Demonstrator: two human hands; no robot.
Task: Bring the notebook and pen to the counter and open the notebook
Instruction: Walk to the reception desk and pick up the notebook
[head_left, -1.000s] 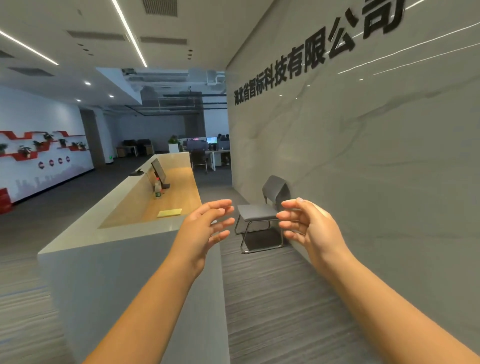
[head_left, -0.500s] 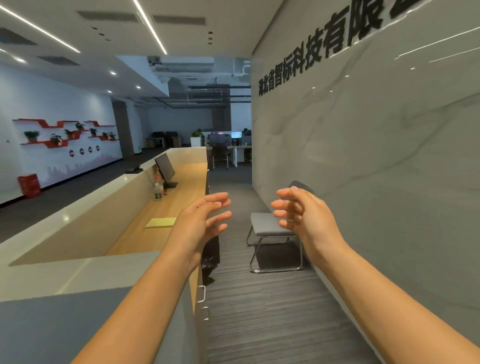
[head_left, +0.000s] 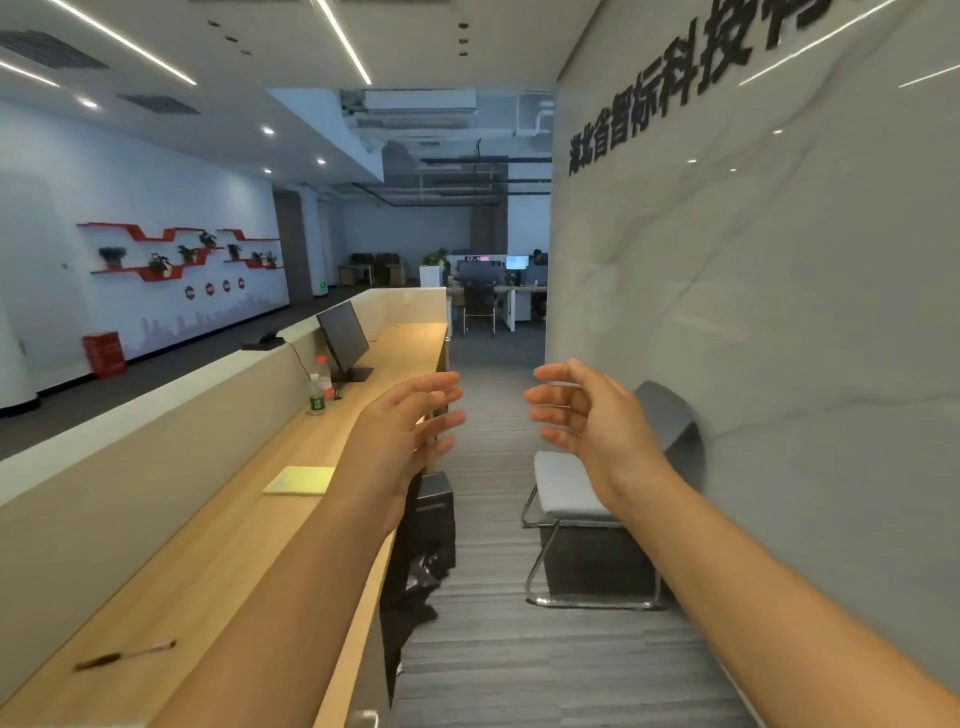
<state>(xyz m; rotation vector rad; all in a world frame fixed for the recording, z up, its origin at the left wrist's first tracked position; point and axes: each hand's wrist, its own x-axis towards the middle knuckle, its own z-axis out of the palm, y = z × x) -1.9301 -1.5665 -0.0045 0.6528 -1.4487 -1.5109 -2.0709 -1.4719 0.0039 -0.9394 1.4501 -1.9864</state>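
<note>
A closed yellow notebook (head_left: 300, 480) lies flat on the wooden desk (head_left: 208, 561) behind the reception counter. A dark pen (head_left: 123, 656) lies on the same desk, nearer to me at the lower left. My left hand (head_left: 402, 436) is raised above the desk's right edge, just right of the notebook, fingers spread and empty. My right hand (head_left: 589, 415) is held up over the aisle, palm facing left, fingers apart and empty. Neither hand touches anything.
A raised white counter ledge (head_left: 156, 400) borders the desk on the left. A monitor (head_left: 344, 340) and two bottles (head_left: 318, 392) stand farther along the desk. A grey chair (head_left: 587, 499) sits against the right wall. A black bin (head_left: 434, 514) is under the desk.
My view has advanced along the aisle behind the counter, so the desk and notebook are closer and the pen has come into sight. Both hands stay raised and empty.
</note>
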